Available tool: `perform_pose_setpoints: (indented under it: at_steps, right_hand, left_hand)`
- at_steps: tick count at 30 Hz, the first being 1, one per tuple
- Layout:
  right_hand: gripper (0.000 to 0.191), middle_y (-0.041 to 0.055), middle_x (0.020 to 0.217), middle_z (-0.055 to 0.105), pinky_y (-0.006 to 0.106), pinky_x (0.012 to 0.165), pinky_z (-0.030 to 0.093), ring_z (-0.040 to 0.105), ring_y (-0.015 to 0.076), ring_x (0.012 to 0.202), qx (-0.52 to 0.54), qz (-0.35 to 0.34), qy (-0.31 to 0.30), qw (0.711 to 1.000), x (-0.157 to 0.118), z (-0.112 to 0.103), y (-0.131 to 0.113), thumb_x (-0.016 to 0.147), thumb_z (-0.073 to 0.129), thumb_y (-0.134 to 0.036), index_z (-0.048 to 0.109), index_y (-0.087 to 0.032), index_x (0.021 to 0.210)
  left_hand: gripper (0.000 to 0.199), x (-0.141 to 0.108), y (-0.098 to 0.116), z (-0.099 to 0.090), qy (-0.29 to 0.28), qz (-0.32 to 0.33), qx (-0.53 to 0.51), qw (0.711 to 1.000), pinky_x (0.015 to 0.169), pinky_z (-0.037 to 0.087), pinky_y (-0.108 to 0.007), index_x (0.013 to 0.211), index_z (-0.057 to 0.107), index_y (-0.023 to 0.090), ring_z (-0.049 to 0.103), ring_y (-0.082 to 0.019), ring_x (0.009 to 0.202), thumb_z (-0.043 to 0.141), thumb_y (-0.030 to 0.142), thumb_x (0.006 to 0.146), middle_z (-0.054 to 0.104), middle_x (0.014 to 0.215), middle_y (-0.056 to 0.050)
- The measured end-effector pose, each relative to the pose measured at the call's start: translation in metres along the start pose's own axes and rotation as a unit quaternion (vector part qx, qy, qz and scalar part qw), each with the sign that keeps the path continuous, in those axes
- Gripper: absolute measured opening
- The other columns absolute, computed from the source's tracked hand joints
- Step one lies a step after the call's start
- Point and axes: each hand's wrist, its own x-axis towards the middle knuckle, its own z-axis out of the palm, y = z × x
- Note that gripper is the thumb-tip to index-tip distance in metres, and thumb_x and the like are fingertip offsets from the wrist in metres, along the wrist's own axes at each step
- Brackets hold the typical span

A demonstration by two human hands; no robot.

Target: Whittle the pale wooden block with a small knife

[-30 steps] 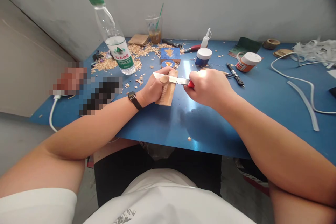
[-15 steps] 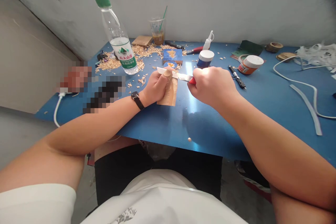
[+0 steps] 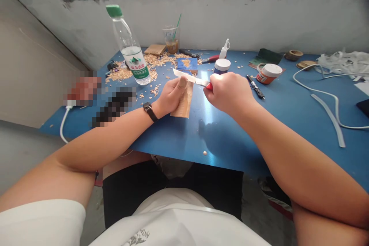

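A pale wooden block (image 3: pixel 184 104) with a carved surface is gripped in my left hand (image 3: pixel 170 94), its lower end showing below the fingers. Closed around the red handle of a carving knife (image 3: pixel 200 81) is my right hand (image 3: pixel 229 91). The knife's light, flat blade points left and lies across the upper part of the block. My left thumb is up against the blade. The block's far end is hidden behind blade and thumb.
Behind the hands are wood shavings (image 3: pixel 161 60), a blue box (image 3: pixel 187 63), a blue jar (image 3: pixel 221 66) and a white-capped bottle (image 3: pixel 223 51). A water bottle (image 3: pixel 135 63) stands left. To the right are a black pen (image 3: pixel 256 87), an orange jar (image 3: pixel 268 74) and a white cable (image 3: pixel 319 90).
The view has tilted up slightly and shifted. The blade now slants more, its tip raised at the left. Both hands keep their grips on the block and the knife.
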Motion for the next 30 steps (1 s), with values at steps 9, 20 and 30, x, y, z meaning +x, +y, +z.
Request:
perform_pose_setpoints:
  at_steps: [9,20,30]
  right_hand:
    - [0.025,0.0032,0.074,0.055,0.040,0.072,0.029,0.043,0.0225,0.070,0.031,-0.066,-0.095,0.993,-0.012,-0.012,-0.003,0.112,0.060,-0.025,0.076,-0.022,0.092]
    - [0.035,0.0111,0.094,0.075,0.036,0.072,0.027,0.053,0.0256,0.078,-0.018,-0.038,-0.077,0.996,-0.005,-0.001,-0.003,0.117,0.054,-0.034,0.086,-0.020,0.111]
    - [0.027,0.0127,0.098,0.076,0.038,0.073,0.024,0.045,0.0252,0.077,-0.016,-0.010,-0.035,0.999,0.003,0.005,0.001,0.114,0.057,-0.030,0.083,-0.019,0.112]
  left_hand:
    - [0.096,0.001,0.009,-0.001,-0.075,0.031,-0.009,0.997,0.082,0.058,-0.044,0.102,0.075,0.024,0.069,-0.026,0.088,0.064,0.119,0.098,0.076,0.093,-0.008]
    - [0.086,0.001,-0.004,0.000,-0.041,0.038,-0.012,0.998,0.091,0.064,-0.041,0.105,0.079,0.023,0.078,-0.025,0.097,0.071,0.108,0.106,0.084,0.100,-0.008]
    - [0.089,0.000,0.005,0.005,-0.027,0.031,0.005,0.999,0.082,0.059,-0.040,0.097,0.074,0.024,0.072,-0.023,0.087,0.064,0.111,0.108,0.074,0.086,-0.004]
